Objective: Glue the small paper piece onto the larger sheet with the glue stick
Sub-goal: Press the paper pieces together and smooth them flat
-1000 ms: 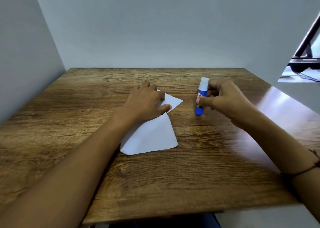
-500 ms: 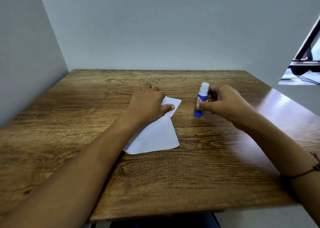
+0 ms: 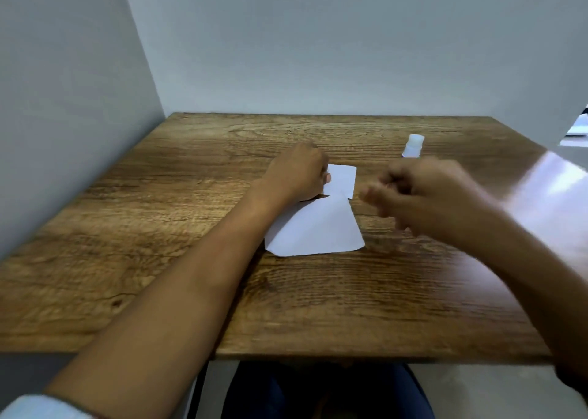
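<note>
- Left hand (image 3: 297, 173) lay curled on the small paper piece (image 3: 343, 180), which overlapped the larger sheet (image 3: 318, 227) mid-table (image 3: 159, 227).
- Right hand (image 3: 423, 192), blurred, loosely curled, gripped nothing; the glue stick (image 3: 413, 146) stood beyond it toward the far right corner.

A plain office-style work booth

A wood-grain desk (image 3: 318, 307) is sitting boxed in by bare grey partition walls (image 3: 318, 43) at the back and left, while a gap at the far right (image 3: 577, 129) is showing a blurred glimpse of another work surface beyond.
</note>
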Demonstrator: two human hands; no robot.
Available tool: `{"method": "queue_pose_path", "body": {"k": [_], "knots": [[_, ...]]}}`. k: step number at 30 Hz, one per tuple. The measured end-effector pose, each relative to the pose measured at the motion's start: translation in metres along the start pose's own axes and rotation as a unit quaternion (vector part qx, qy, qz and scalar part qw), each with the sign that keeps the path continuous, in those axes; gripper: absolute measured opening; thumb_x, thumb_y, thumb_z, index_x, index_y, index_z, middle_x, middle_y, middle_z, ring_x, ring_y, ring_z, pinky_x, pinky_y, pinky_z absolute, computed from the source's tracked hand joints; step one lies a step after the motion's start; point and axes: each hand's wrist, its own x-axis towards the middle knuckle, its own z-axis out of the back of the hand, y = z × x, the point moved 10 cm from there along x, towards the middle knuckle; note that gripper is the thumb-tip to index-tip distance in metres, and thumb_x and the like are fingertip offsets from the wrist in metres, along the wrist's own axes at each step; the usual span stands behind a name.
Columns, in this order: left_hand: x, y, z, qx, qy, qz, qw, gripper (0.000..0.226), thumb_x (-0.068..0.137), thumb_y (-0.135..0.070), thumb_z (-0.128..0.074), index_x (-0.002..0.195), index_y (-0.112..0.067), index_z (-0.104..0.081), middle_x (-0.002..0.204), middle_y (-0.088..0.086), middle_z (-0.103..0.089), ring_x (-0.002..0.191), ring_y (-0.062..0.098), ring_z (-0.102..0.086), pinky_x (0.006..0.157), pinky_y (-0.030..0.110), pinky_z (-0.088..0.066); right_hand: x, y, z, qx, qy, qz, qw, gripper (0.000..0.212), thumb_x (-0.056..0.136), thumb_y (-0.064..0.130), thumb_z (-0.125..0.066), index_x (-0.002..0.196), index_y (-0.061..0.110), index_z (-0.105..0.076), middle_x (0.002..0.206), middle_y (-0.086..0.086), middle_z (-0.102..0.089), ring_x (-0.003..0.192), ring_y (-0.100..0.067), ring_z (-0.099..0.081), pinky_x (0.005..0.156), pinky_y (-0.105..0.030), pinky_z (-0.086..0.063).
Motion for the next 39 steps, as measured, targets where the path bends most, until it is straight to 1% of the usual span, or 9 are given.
{"method": "queue_pose_path", "body": {"k": [3,6,10,13,18,23,29,36,39], "knots": [[-0.007,0.003,0.001,0.006,0.012,0.003,1.000,0.025,0.083,-0.011,-0.048,0.100,-0.006,-0.067,0.100,0.013,-0.056,0.096,0.031,-0.054,0.075,0.038,-0.047,0.009,0.008,-0.039,-0.080,0.066,0.018,0.994,0.037,0.079,0.044,-0.060,0.104,0.019,-0.051,0.082,0.000,-0.062,0.077,-0.018,-0.057,0.070,-0.034,-0.048],[-0.013,0.004,0.003,0.011,0.025,0.010,1.000,0.020,0.080,-0.011,-0.051,0.089,-0.005,-0.068,0.087,0.007,-0.047,0.089,0.032,-0.054,0.065,0.035,-0.040,0.011,0.018,-0.055,-0.090,0.107,0.054,0.989,0.037,0.081,0.023,-0.063,0.114,0.025,-0.046,0.080,-0.002,-0.060,0.079,-0.021,-0.056,0.071,-0.037,-0.048],[-0.021,0.005,0.006,0.001,0.016,0.006,1.000,0.021,0.082,-0.010,-0.052,0.093,-0.003,-0.069,0.097,0.011,-0.059,0.090,0.029,-0.056,0.068,0.035,-0.041,0.002,0.012,-0.048,-0.032,0.118,0.041,0.992,0.023,0.083,0.003,-0.051,0.087,0.020,-0.064,0.069,0.002,-0.060,0.065,-0.015,-0.059,0.058,-0.028,-0.049],[-0.028,0.008,0.008,0.005,0.006,0.007,1.000,0.022,0.085,-0.012,-0.051,0.095,-0.005,-0.069,0.096,0.005,-0.056,0.084,0.020,-0.049,0.065,0.032,-0.034,-0.006,0.001,-0.038,0.051,0.113,-0.013,0.992,0.012,0.087,0.014,-0.054,0.082,0.014,-0.065,0.063,-0.001,-0.061,0.048,-0.005,-0.057,0.045,-0.020,-0.046],[-0.032,0.006,0.011,-0.006,0.004,0.022,1.000,0.024,0.085,-0.013,-0.051,0.101,-0.009,-0.068,0.099,0.006,-0.057,0.087,0.020,-0.049,0.068,0.034,-0.035,0.013,0.011,-0.046,-0.134,0.089,0.006,0.987,0.057,0.081,0.054,-0.054,0.086,-0.003,-0.060,0.077,-0.018,-0.066,0.067,-0.027,-0.059,0.058,-0.035,-0.046],[-0.035,0.007,0.009,-0.014,0.007,0.033,0.999,0.024,0.085,-0.015,-0.051,0.101,-0.006,-0.068,0.107,0.011,-0.059,0.100,0.030,-0.054,0.080,0.038,-0.045,0.028,0.011,-0.065,-0.199,0.106,0.000,0.974,0.033,0.078,0.039,-0.059,0.064,0.015,-0.043,0.072,-0.001,-0.048,0.078,-0.024,-0.051,0.058,-0.031,-0.034],[-0.042,0.006,0.013,-0.005,0.008,0.035,0.999,0.025,0.086,-0.014,-0.051,0.103,-0.009,-0.068,0.109,0.010,-0.058,0.103,0.029,-0.054,0.073,0.030,-0.036,0.006,0.011,-0.038,-0.126,0.094,-0.002,0.988,0.018,0.083,0.014,-0.054,0.071,0.001,-0.051,0.066,-0.005,-0.052,0.063,-0.022,-0.053,0.054,-0.031,-0.044],[-0.079,-0.003,0.023,-0.008,0.012,0.020,1.000,0.024,0.085,-0.015,-0.053,0.101,-0.006,-0.068,0.106,0.013,-0.061,0.103,0.028,-0.053,0.084,0.037,-0.044,-0.021,-0.023,0.042,0.016,-0.045,-0.027,0.999,0.019,0.084,0.015,-0.057,0.068,0.004,-0.060,0.040,0.004,-0.047,0.035,-0.007,-0.039,0.046,-0.023,-0.029],[-0.099,-0.011,0.028,-0.022,0.007,0.028,0.999,0.027,0.086,-0.017,-0.052,0.108,-0.009,-0.066,0.109,0.011,-0.059,0.104,0.026,-0.053,0.078,0.028,-0.037,-0.021,-0.026,0.049,0.058,-0.062,-0.036,0.996,0.022,0.085,0.015,-0.056,0.070,0.001,-0.060,0.030,0.008,-0.042,0.025,-0.007,-0.033,0.040,-0.018,-0.029]]}}
